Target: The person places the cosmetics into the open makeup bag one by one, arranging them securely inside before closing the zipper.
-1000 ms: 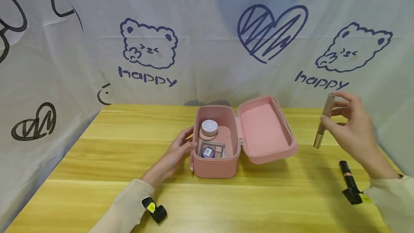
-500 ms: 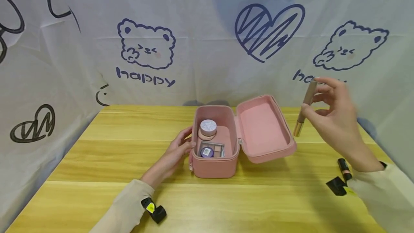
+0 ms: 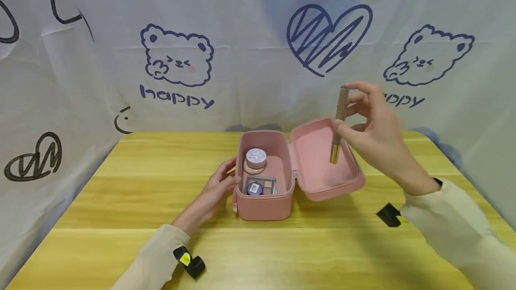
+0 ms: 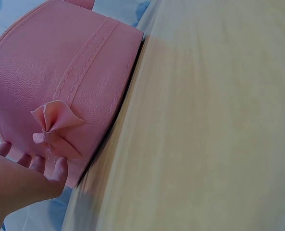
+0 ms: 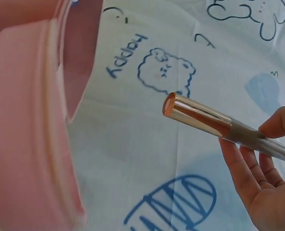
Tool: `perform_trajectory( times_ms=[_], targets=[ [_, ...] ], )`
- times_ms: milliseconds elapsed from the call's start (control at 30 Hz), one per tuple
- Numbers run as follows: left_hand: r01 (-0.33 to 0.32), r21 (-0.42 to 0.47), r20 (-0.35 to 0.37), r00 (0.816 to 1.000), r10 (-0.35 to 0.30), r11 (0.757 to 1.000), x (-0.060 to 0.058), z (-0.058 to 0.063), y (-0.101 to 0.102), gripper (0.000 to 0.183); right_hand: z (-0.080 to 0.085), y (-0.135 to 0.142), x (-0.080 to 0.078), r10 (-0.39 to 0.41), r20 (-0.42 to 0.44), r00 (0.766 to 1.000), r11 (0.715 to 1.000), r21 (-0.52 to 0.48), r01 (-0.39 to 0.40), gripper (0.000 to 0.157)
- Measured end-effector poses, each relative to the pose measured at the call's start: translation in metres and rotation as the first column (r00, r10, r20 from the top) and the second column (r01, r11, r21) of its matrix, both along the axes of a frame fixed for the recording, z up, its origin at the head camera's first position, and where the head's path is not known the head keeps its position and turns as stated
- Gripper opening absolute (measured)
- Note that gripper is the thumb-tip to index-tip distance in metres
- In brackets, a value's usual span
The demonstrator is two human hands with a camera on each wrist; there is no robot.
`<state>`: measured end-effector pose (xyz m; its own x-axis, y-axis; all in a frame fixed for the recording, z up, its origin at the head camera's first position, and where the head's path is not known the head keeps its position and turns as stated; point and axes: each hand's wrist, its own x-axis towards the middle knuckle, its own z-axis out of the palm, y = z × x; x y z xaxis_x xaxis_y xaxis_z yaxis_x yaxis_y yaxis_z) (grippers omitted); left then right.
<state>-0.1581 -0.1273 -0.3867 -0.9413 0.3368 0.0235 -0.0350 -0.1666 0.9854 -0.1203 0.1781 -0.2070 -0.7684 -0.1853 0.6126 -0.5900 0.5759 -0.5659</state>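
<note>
Gold-ended tube [image 3: 341, 104] pinched by right hand [image 3: 376, 126], moved leftward near pink lid [image 3: 316, 169], loose-fingered left hand [image 3: 217, 188] touching case [image 3: 264, 209]

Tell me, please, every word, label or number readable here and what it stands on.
"happy": cloth, under left bear.
"ppy": cloth, under right bear; start hidden by right hand.
Too small: white sticker on purple container, yellow wrist labels.
Possibly "3": cloth mark, right wrist view; others unclear.
</note>
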Motion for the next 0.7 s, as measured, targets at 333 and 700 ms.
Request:
perform_trajectory(
  times_ms=[333,700],
  targets=[
    [-0.022,-0.013,0.004,1.000,0.022,1.000,-0.001,-0.001,-0.002,0.067,-0.012,-0.040,-0.019,0.113,0.060,0.992,0.990,-0.095,-0.107,0.060],
    [0.007,0.032,-0.017,1.000,-0.006,0.999,-0.003,-0.003,-0.001,0.067,-0.038,-0.063,-0.028,0.165,0.072,0.984,0.983,-0.088,-0.159,0.055]
  ],
)
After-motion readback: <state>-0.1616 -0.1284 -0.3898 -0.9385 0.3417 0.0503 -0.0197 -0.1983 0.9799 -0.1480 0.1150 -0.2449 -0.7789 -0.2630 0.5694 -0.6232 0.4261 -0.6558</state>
